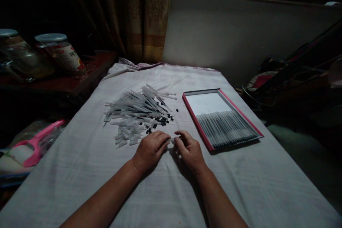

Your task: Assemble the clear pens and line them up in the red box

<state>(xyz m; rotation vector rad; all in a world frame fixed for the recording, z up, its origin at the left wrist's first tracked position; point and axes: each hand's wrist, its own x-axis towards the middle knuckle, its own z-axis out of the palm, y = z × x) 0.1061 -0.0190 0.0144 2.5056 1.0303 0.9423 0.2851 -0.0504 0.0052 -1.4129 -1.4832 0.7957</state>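
Observation:
Between my two hands, a short pale, see-through pen part [172,139] bridges the gap. The fingers of my left hand [151,148] are closed on one end of it. My right hand [190,149] has its thumb and forefinger curled at the other end; most of the part is hidden. Just beyond my left hand lie translucent pen caps [127,131] and small black plugs [161,119]. Behind them spreads a heap of clear pen barrels and thin dark refills [133,103]. To the right, a shallow red-edged box [196,119] holds a row of pens with black ends [227,128].
A pale checked cloth [93,185] covers the table. Lidded jars [62,53] stand on a dark red side table [91,71] at the left. A pink plastic object [37,144] is by the left edge. A curtain [152,14] and a wall [213,32] close off the far side.

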